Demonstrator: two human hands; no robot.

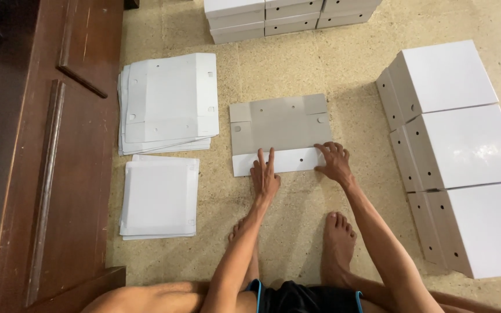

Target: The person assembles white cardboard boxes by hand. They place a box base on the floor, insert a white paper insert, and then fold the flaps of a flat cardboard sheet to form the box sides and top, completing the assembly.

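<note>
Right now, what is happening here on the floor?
A person sits on the floor and presses both hands on a flat cardboard box blank. The left hand and the right hand hold down its white folded flap. Stacks of flat blanks lie to the left, and finished white boxes stand to the right.

The flat cardboard blank (278,124) under the hands shows a dull grey face, while its folded front flap (273,162) is white with small dark round holes. The floor (297,64) is beige, speckled with fine darker flecks. The stacks of flat blanks (166,101) near its left edge are white. The folded boxes (465,150) along its right edge are glossy white. The wooden door (59,145) is dark reddish brown. The shorts (302,298) are black with blue trim.
</note>
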